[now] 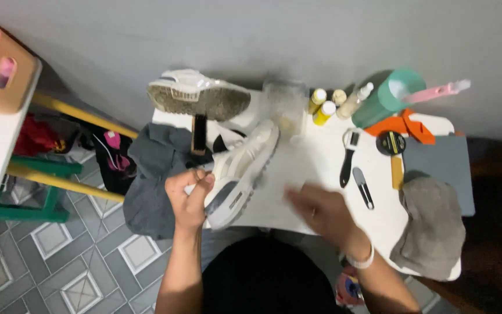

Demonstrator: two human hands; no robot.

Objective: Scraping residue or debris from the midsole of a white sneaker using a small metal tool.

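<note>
Left hand: the left hand [188,195] is closed around the heel end of a white sneaker [240,170], fingers curled at the collar, apparently to keep the shoe from sliding
White sneaker: lies on its side on the white table [321,168], toe pointing away toward the wall, sole edge facing the other hand so that side is open to reach
Right hand: the right hand [321,212] is blurred over the tabletop just beside the sneaker; whether it is open, closed or holding something I cannot tell
Second sneaker: the second sneaker [198,93] rests at the far left edge of the table with its dirty sole [204,102] turned up, set out of the way
Brush: a wooden-backed brush [199,134] lies between the two shoes, partly on the dark grey cloth [155,174] that hangs off the table's left edge
Bottles: small yellow bottles [321,106] and a teal cup [387,99] stand along the wall, with a clear container [283,99] near them
Tools: two black-handled tools [355,168] lie to the right of the hands, within easy reach
Right side: a round black tin [390,142], an orange cloth [408,125], a blue-grey pad [443,168] and a grey towel [431,227] sit well apart from the sneaker
Wrist: a pale band [362,260] is on the right wrist
</note>
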